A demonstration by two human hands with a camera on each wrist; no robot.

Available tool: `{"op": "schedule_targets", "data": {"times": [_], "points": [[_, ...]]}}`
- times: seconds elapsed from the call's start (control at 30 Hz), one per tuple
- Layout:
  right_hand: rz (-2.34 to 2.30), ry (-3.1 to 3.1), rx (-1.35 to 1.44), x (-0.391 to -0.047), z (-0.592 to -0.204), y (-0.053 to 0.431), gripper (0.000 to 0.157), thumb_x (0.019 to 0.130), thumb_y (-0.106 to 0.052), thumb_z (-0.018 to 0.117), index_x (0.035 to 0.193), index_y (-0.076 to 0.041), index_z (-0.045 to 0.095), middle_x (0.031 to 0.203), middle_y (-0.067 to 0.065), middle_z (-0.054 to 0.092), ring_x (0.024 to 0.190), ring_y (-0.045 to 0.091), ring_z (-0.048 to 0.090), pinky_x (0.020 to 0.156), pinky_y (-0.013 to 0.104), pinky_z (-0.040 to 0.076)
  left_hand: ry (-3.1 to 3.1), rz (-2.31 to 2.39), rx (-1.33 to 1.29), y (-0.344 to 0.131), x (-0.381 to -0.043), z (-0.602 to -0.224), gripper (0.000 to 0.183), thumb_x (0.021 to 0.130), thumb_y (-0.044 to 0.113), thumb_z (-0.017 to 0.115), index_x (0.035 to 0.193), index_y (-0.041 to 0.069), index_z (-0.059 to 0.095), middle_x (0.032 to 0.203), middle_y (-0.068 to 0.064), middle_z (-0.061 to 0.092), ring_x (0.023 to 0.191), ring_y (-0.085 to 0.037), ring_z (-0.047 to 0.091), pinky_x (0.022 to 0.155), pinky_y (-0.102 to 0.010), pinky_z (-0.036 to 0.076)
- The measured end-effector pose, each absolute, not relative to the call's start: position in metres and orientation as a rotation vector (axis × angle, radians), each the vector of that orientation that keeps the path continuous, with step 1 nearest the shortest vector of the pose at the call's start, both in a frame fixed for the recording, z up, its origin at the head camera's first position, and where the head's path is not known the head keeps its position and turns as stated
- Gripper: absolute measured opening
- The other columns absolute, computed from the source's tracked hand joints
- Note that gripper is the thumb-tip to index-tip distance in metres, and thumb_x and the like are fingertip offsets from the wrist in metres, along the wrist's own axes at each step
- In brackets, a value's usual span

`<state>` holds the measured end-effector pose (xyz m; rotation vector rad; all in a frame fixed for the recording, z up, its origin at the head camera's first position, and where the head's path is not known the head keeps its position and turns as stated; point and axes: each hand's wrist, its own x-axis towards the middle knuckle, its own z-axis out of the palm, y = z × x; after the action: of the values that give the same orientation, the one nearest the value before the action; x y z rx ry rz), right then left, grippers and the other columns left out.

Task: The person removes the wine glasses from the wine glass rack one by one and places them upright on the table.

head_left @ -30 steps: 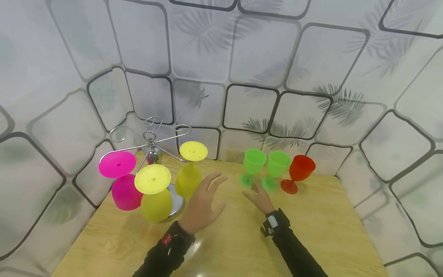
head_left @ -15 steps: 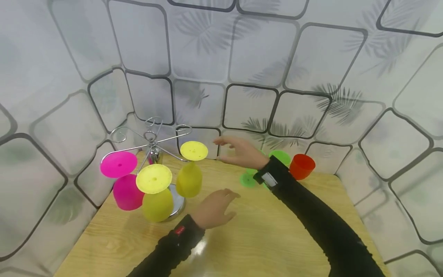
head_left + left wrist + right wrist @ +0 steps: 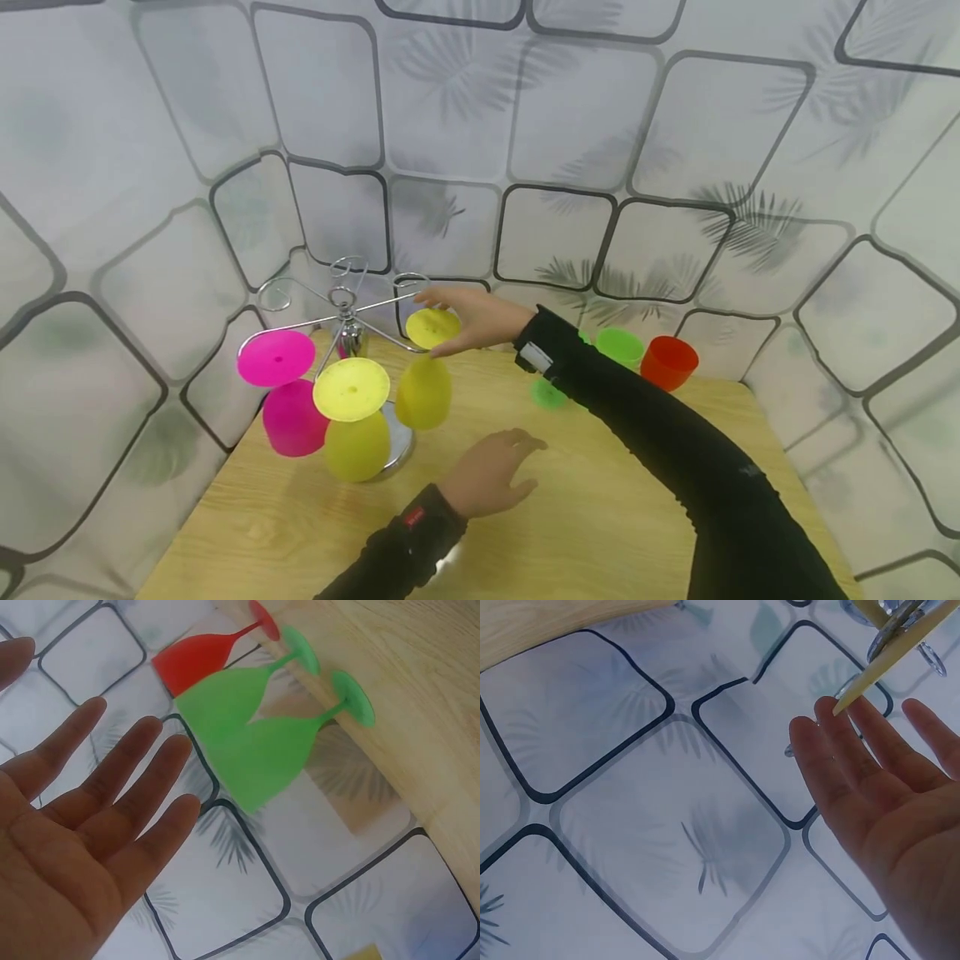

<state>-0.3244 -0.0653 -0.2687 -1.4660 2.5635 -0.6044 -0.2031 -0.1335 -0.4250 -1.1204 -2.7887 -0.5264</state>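
Observation:
A chrome goblet rack (image 3: 349, 337) stands at the left, with a magenta goblet (image 3: 294, 421) and two yellow goblets hanging upside down from its arms. My right hand (image 3: 486, 318) is at the foot of the rear yellow goblet (image 3: 423, 396), fingers on the far side and thumb on the near side. In the right wrist view its fingers are fairly straight, with fingertips close to the yellow foot (image 3: 898, 654); firm contact cannot be made out. Over the table, in front of the rack, hovers my left hand (image 3: 487, 475), fingers relaxed and holding nothing. The other yellow goblet (image 3: 358, 450) hangs nearer me.
Two green goblets and a red goblet (image 3: 670, 363) stand upright at the back right. My right sleeve (image 3: 637, 408) partly hides the green goblet (image 3: 621, 346) beside the red one and most of the other. A patterned wall covering (image 3: 558, 237) surrounds the wooden table (image 3: 585, 517).
My right hand has left the green goblets and travelled left to the rear yellow goblet on the rack. The left hand has shifted right and slightly toward me.

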Motion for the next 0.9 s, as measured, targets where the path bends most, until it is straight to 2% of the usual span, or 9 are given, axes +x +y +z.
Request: {"op": "schedule_targets", "data": {"times": [0.4,0.77,0.9], "points": [[-0.618,2.564,-1.491,-0.326,-0.266,-0.072,0.073,0.078,-0.025,0.074,0.14,-0.013,0.038,0.138,0.009,0.05,0.125,0.023,0.051,0.106,0.036,0.042,-2.819,-0.55,-1.101,-0.136,-0.202,-0.427,0.045,0.087,0.028,0.064,0.128,0.013,0.055,0.121,-0.004,0.061,0.108,-0.018,0.06,0.094,-0.032,0.05],[-0.699,2.539,-1.536,-0.323,-0.256,-0.077,0.071,0.077,-0.022,0.074,0.137,-0.008,0.039,0.135,0.014,0.053,0.124,0.027,0.052,0.107,0.04,0.041,-2.807,-0.551,-1.098,-0.139,-0.204,-0.429,0.046,0.087,0.028,0.063,0.129,0.013,0.053,0.121,-0.004,0.061,0.109,-0.018,0.059,0.094,-0.032,0.049],[-0.698,2.534,-1.518,-0.324,-0.25,-0.083,0.07,0.078,-0.021,0.073,0.137,-0.009,0.038,0.137,0.014,0.051,0.125,0.027,0.051,0.107,0.038,0.041,-2.796,-0.55,-1.099,-0.14,-0.205,-0.43,0.048,0.086,0.028,0.063,0.13,0.012,0.052,0.122,-0.005,0.06,0.11,-0.019,0.059,0.095,-0.032,0.048]]}}
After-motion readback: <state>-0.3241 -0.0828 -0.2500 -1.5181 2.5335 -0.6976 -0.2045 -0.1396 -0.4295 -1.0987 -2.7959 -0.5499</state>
